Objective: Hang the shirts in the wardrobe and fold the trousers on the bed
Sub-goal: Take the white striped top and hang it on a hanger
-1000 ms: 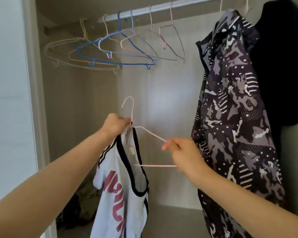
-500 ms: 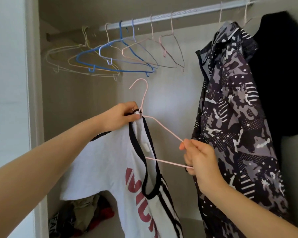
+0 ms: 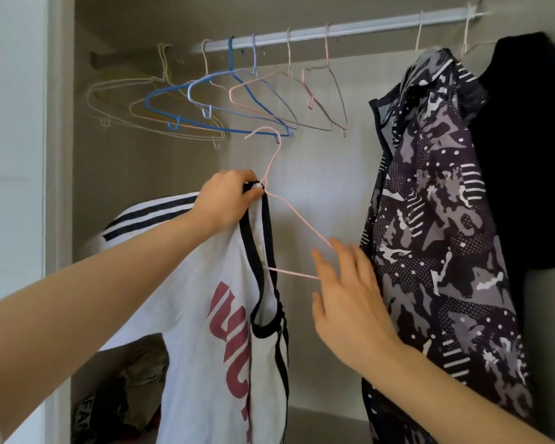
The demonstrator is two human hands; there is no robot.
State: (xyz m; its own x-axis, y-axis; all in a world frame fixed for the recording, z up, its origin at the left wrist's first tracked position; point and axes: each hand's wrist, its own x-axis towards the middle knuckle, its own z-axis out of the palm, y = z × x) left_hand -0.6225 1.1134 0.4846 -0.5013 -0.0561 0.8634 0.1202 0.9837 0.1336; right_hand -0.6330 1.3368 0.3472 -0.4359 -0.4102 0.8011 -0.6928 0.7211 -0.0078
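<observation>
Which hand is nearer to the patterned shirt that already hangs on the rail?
Right. The right hand is open just beside the left edge of the patterned shirt, at the pink hanger. The left hand is farther left, gripping the white shirt by its collar.

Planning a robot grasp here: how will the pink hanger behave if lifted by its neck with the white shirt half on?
The pink hanger is thin wire, so probably light and springy. The white shirt covers only its left side, so it would likely tip that way. The shirt droops in folds below the left hand: floppy, and it might slide off.
</observation>
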